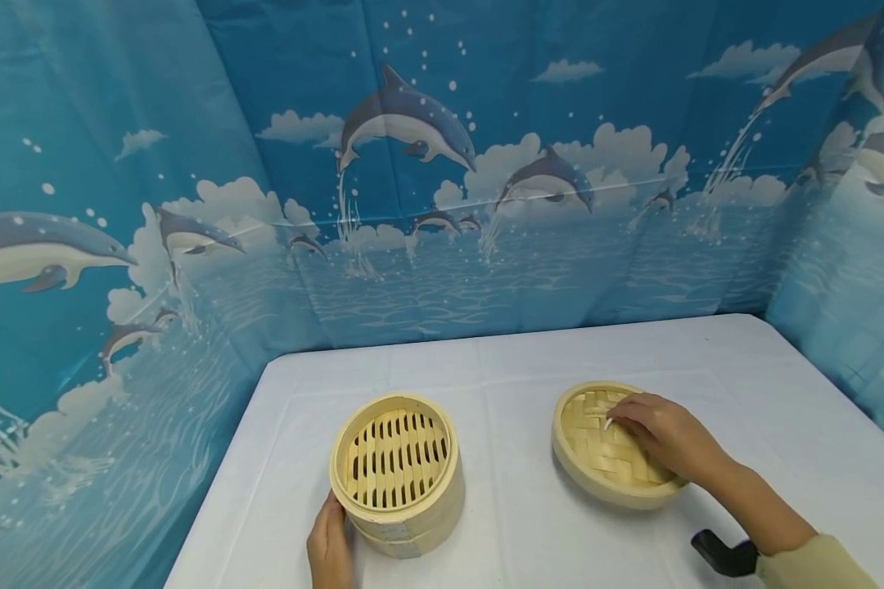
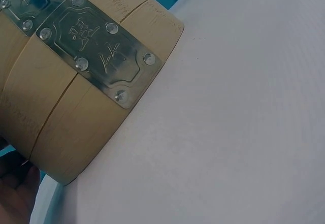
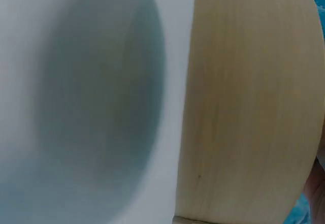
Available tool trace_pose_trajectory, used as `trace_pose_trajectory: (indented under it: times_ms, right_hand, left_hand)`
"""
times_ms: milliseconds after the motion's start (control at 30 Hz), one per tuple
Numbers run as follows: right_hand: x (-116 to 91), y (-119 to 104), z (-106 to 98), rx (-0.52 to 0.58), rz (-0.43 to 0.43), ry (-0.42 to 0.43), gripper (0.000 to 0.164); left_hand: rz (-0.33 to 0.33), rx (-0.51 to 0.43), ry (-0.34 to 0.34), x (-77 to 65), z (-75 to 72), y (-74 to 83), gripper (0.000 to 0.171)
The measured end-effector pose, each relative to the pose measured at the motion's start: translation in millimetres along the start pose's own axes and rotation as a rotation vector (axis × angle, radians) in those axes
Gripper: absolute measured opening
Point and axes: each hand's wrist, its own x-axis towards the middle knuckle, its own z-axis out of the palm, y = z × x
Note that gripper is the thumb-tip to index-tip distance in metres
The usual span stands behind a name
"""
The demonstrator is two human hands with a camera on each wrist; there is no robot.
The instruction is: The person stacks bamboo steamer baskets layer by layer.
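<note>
A round bamboo steamer [image 1: 398, 458] of stacked tiers stands on the table, its slatted rack showing from above. My left hand [image 1: 330, 541] rests against the steamer's near left side, fingers along the wall. Metal plates with rivets [image 2: 99, 51] join the wall of the steamer in the left wrist view. To the right, my right hand [image 1: 656, 429] pinches a woven bamboo lid [image 1: 597, 458] at the top, where a bit of white handle shows. The lid's side wall [image 3: 249, 102] stands apart from its shadow in the right wrist view, so it is held off the table.
A white cloth covers the table [image 1: 516, 523]. A blue dolphin-print curtain [image 1: 442, 270] hangs behind and along both sides. A black curved object [image 1: 725, 555] shows beside the right forearm.
</note>
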Motion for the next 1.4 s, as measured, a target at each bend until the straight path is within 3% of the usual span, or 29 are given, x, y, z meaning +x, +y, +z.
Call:
trace_pose_trajectory:
  times_ms: [133, 433, 867, 1100, 1400]
  right_hand:
    - [19, -6, -3, 0.027, -0.049, -0.007, 0.026]
    - [63, -32, -6, 0.090, -0.118, -0.022, 0.024]
    - [123, -78, -21, 0.159, -0.195, -0.039, 0.019]
    - [144, -100, -21, 0.211, -0.262, -0.047, 0.015]
    - [156, -124, -4, 0.251, -0.360, -0.057, 0.013]
  left_hand:
    - [-0.002, 0.006, 0.003, 0.3, 0.2, -0.2, 0.043]
    - [0.074, -0.005, 0.040, 0.3, 0.8, -3.2, 0.039]
    - [0.041, 0.006, 0.036, -0.2, 1.1, -3.0, 0.042]
    - [0.031, -0.023, 0.021, 0.2, 1.2, -1.2, 0.043]
    - [0.034, -0.023, 0.014, -0.8, 0.8, -0.2, 0.040]
